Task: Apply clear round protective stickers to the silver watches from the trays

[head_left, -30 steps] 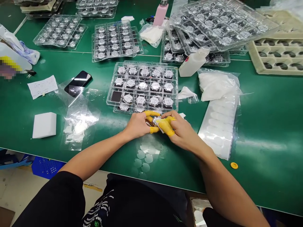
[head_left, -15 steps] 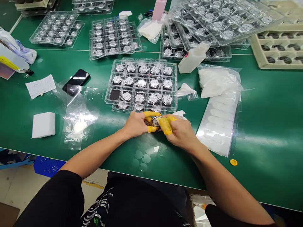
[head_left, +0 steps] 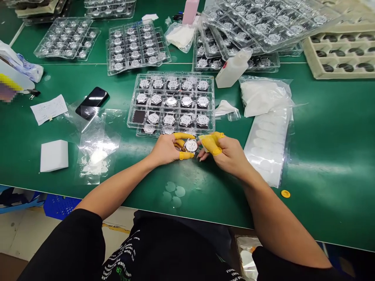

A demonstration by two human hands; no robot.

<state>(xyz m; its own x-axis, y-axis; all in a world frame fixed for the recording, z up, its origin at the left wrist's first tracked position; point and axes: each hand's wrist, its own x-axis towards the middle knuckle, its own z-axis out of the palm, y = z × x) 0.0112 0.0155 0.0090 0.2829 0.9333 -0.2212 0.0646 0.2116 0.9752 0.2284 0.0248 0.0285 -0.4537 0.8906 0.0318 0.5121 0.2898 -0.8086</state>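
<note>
My left hand (head_left: 168, 150), with yellow finger cots on thumb and fingers, grips a round silver watch head (head_left: 191, 146) by its edge. The marked metal back of the watch head faces up. Just to its right, my right hand (head_left: 227, 152) pinches a small pale wiping cloth (head_left: 202, 141) between thumb and forefinger, both in yellow finger cots. A narrow gap separates the cloth from the watch head. Behind both hands lies a clear plastic tray (head_left: 171, 93) of similar watch heads; its front left compartment holds none. Several thin clear round films (head_left: 176, 192) lie on the table before me.
White plastic bottle (head_left: 234, 69) stands behind the tray's right corner. Stacked watch trays (head_left: 263, 23) fill the back right. On the right are a bag of white cloths (head_left: 265, 95) and a film sheet (head_left: 268, 144). Leftward lie a phone (head_left: 92, 102) and white block (head_left: 54, 156).
My right hand has drawn right, away from the watch head, uncovering its back. My left hand still holds the watch head. The view has shifted slightly.
</note>
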